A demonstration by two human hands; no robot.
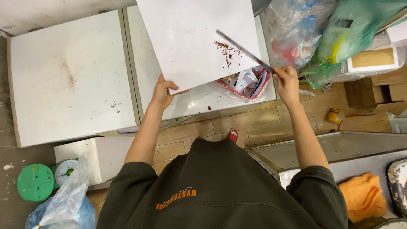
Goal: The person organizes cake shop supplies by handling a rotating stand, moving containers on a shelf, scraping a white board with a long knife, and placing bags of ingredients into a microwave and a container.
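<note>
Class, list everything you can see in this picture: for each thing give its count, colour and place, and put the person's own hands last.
board: one, white, tilted over the bin, brown crumbs near its right edge
scraper: one, long grey blade, lying across the board
bin: one, red-rimmed, holds paper scraps, below the board
cabinets: two, white, stained, upper left
plastic bags: several, clear and green, upper right
scale: one, green and white, lower left
green lid: one, lower left
orange cloth: one, lower right
left hand: grips the board's lower corner
right hand: grips the scraper
</note>
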